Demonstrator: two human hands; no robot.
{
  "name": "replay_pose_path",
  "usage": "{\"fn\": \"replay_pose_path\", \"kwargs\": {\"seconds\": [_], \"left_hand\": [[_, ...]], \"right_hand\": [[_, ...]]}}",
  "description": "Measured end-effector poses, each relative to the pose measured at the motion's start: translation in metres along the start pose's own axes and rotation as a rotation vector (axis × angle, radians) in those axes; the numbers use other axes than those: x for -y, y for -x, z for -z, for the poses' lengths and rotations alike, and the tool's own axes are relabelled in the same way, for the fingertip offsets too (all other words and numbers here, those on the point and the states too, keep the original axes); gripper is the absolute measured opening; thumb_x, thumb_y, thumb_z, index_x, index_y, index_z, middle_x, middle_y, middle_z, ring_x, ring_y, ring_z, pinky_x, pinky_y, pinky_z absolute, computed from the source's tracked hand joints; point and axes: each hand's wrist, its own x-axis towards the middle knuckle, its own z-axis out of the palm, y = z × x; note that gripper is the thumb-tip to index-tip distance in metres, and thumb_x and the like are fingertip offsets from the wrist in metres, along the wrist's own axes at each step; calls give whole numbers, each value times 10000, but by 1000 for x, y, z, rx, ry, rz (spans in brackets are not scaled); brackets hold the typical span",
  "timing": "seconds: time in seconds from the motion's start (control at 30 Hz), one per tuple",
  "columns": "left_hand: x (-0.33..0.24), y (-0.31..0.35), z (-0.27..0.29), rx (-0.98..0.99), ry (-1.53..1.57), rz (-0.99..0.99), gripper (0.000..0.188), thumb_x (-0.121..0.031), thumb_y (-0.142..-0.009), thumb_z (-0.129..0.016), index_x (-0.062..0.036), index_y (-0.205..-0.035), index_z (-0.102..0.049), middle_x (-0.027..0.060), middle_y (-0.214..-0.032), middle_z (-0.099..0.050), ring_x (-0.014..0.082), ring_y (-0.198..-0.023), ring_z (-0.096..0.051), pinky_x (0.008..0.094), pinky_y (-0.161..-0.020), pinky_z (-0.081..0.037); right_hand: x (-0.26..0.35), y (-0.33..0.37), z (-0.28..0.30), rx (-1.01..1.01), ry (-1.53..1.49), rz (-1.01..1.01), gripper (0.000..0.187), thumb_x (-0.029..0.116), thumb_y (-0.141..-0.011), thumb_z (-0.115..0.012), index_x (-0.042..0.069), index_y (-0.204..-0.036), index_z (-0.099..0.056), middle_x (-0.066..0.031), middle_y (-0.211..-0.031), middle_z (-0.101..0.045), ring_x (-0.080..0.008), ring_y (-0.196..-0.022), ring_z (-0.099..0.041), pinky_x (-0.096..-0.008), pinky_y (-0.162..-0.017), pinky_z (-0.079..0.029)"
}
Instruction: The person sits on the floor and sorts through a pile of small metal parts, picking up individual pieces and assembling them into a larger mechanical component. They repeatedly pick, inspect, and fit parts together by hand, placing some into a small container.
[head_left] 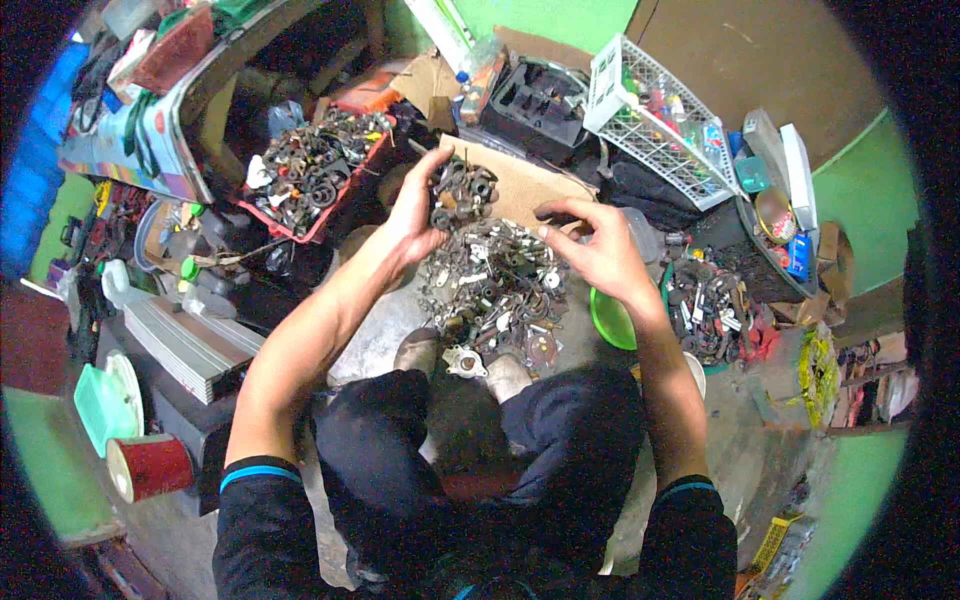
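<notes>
You are crouched over a bare concrete floor (385, 345), grey and rough, with your two shoes at the near edge of a heap of metal parts (495, 290). The heap lies on the floor between your forearms: small silvery brackets, washers and rings, dull and scuffed, spilling onto a sheet of brown cardboard (535, 190) at its far side.

To the far right a white wire basket (650, 125) stands tilted, with coloured small packets showing through its grid. To the left of the heap a shallow red tray (345, 195) is piled with dark, rusty rings, nuts and rubber pieces. At your right a round green tub (668, 300) holds a mix of black and bright metal bits, and just beside it, partly under your right wrist, sits a smooth bright green plastic bowl (612, 322); what is in it you cannot tell. A red cylindrical tin (150, 466) lies on its side at the lower left, near a pale green plastic lid.

Your left hand (418, 212) is raised above the heap and clamped on a clump of dark parts (462, 190), black rings and rusty pieces bunched together. Your right hand (595, 245) hovers apart from it, over the heap's right edge, thumb and forefinger pinched together; whether they grip something small you cannot tell.
</notes>
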Motion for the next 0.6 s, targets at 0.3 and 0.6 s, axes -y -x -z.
{"fn": "replay_pose_path", "kwargs": {"seconds": [0.3, 0.6], "left_hand": [[-37, 46, -88, 212, 86, -127, 438, -428, -956, -414, -40, -1099, -558, 172, -1016, -649, 303, -882, -659, 426, -765, -566], [-21, 105, -95, 65, 422, -329, 474, -448, -939, -405, -35, -1133, -533, 171, -996, -618, 299, -861, -615, 425, -738, -538]], "right_hand": [[71, 23, 0, 40, -103, -21, 555, 148, -802, -728, -48, -1254, -471, -142, -1091, -632, -164, -922, -620, -316, -829, -518], [81, 42, -28, 238, -531, -61, 310, 98, -855, -682, -16, -1129, -593, -37, -968, -641, -100, -851, -607, -270, -764, -525]]}}
